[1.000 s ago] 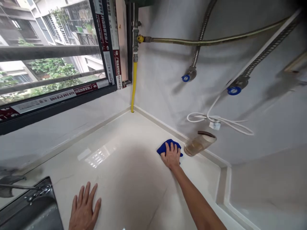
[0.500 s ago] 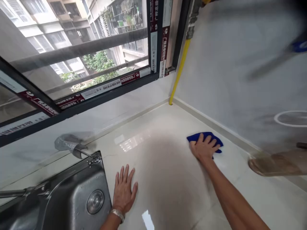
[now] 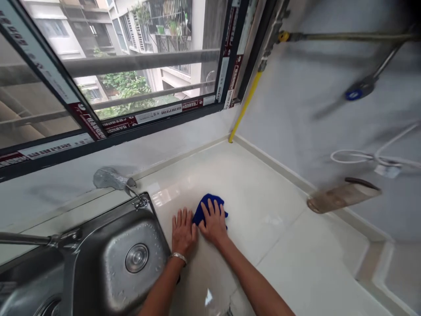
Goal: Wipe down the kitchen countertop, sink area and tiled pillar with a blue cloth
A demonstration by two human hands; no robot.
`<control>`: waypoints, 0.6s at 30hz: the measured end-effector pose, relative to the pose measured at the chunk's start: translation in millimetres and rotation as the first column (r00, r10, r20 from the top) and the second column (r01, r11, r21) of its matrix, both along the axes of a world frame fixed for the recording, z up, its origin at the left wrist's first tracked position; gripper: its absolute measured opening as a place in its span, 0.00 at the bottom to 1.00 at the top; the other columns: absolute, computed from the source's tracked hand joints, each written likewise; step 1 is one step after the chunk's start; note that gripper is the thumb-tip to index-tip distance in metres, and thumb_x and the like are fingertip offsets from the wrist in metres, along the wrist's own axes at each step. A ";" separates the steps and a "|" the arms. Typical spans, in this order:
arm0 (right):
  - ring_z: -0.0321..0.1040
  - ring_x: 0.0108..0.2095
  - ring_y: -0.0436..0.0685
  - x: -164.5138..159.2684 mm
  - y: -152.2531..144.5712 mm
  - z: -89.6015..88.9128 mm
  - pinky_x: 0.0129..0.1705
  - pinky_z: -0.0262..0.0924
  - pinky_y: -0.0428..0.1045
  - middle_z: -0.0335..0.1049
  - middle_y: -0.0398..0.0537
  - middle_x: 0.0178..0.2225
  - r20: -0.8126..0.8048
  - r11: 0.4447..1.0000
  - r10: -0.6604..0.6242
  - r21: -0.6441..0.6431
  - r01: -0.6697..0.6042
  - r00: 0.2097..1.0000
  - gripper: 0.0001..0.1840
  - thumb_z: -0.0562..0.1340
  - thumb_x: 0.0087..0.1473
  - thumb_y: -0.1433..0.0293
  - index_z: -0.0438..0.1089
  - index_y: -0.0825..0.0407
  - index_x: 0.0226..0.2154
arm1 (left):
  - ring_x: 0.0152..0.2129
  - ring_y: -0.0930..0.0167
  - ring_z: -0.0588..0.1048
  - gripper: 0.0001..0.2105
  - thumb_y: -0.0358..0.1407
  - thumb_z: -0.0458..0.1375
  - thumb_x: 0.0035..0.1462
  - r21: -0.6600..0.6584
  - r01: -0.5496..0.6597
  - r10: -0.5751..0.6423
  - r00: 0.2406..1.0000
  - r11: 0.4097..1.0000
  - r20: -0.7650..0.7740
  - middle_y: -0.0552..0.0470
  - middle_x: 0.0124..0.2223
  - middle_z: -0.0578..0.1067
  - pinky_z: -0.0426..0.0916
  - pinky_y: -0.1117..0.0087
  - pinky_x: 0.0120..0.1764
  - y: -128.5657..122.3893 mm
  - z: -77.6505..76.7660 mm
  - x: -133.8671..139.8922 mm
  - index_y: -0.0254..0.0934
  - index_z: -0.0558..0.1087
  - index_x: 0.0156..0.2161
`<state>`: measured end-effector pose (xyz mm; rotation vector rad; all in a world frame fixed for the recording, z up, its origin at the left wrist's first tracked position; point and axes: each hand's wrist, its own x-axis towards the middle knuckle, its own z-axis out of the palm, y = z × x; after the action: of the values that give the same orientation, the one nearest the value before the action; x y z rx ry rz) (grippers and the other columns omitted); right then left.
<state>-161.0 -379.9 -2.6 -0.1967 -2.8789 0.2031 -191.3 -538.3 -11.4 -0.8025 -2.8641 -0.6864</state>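
My right hand [image 3: 213, 224] presses a blue cloth [image 3: 207, 202] against the glossy cream countertop [image 3: 263, 184], its fingers spread over the cloth and holding it. Close beside it on the left, my left hand [image 3: 183, 235] lies flat and open on the counter near the sink's edge. Its fingertips come very close to the cloth's left corner; whether they touch it I cannot tell. A silver bracelet circles the left wrist. The steel sink [image 3: 115, 259] sits directly left of that hand.
A wrapped faucet [image 3: 113, 179] rises behind the sink. In the corner stands a yellow pipe [image 3: 245, 107]. On the right, a brown bottle-like object [image 3: 342, 197] appears near the wall below a coiled white cable [image 3: 351, 156]. A window frame [image 3: 158, 115] runs along the back.
My right hand has swept the blue cloth leftward across the counter, from near the right wall to beside my left hand. The view has shifted to the right.
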 end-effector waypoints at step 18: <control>0.40 0.69 0.74 195.5 -20.9 -24.9 0.65 0.46 0.76 0.40 0.42 0.70 0.073 0.971 0.219 0.076 -0.224 0.973 0.57 0.58 0.40 0.70 0.31 0.36 0.69 | 0.59 0.63 0.70 0.34 0.33 0.48 0.62 0.120 -0.123 0.145 0.969 0.985 -0.201 0.49 0.61 0.72 0.74 0.61 0.52 -248.1 -98.2 149.3 0.48 0.44 0.70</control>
<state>34.5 -400.8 -27.5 0.1381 -2.9630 0.1170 -42.1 -786.4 -109.6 -0.6189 -2.6390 -0.6874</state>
